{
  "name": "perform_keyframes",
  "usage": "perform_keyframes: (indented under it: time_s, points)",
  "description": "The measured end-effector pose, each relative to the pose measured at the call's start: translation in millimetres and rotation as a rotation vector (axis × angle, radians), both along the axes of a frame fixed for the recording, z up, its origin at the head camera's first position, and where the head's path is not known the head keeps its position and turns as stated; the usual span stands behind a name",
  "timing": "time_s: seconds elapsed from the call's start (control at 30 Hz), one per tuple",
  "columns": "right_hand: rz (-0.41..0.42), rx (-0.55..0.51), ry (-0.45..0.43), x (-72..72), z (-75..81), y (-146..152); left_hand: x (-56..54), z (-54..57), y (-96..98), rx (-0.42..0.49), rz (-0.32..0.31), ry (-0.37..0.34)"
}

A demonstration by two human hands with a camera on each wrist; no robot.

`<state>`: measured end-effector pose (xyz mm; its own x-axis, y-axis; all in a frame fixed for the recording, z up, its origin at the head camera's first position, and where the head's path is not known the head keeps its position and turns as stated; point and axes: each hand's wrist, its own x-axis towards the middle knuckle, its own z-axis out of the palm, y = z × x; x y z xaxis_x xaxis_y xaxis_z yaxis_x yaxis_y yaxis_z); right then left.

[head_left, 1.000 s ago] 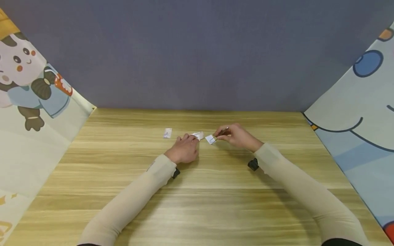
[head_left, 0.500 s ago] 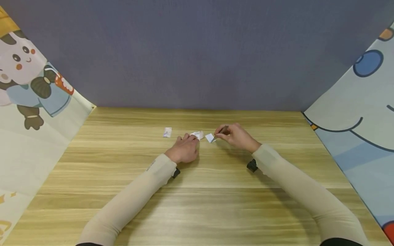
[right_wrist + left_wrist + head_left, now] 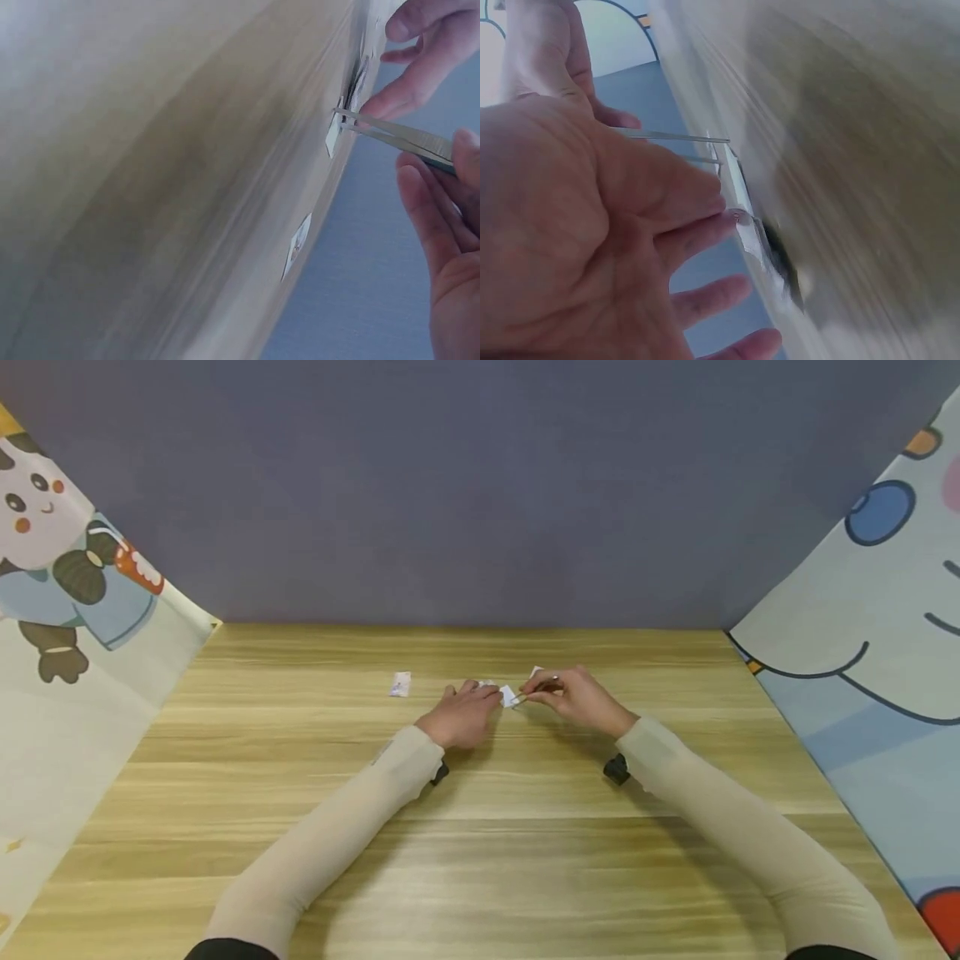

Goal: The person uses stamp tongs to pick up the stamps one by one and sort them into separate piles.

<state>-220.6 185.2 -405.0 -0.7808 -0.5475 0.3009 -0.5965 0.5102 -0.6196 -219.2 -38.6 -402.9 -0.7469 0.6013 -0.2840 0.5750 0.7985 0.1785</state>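
At the near side of the table, two black sleeve edges point(image 3: 232, 948) are showing, and from them our two close-fitting beige sleeves point(image 3: 750, 843) are reaching forward over a broad tabletop point(image 3: 495, 868) of yellow-brown wood grain, its streaks running from side to side. Soft shadows are lying beside our arms, and a small black wrist camera point(image 3: 617, 769) is sitting under each cuff.

Farther in, our left hand point(image 3: 463, 714) is resting low over the wood, its fingers loosely spread, the forefinger touching a small crinkled white packet point(image 3: 759, 244). Our right hand point(image 3: 585, 697) is pinching a pair of slim metal tweezers point(image 3: 409, 135) between thumb and fingers. Their tips are standing narrowly apart at a small flat white paper slip point(image 3: 507, 695), lying between our hands just beside the packet; whether they are gripping it, we cannot tell.

Just beyond our right fingers, a small printed white card point(image 3: 298, 244) is lying; well to the left, a small whitish printed sachet point(image 3: 401, 684) is resting flat.

Past these, the wood is meeting a plain blue-grey wall point(image 3: 472, 493), flanked by a pale left panel point(image 3: 127, 693) bearing a cartoon figure and a pale right panel point(image 3: 810, 618) carrying bold dark curves.
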Motion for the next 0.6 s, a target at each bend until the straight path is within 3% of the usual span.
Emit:
perform_keyframes:
  time_s: [0.23, 0.6]
  points:
    - [-0.025, -0.039, -0.002, 4.0, -4.4, -1, -4.8, -1.5, 4.0, -0.059, -0.008, -0.015]
    - [-0.027, -0.116, 0.073, 8.8, -13.9, -2, -11.9, 0.7, 1.4, 0.024, -0.001, -0.097]
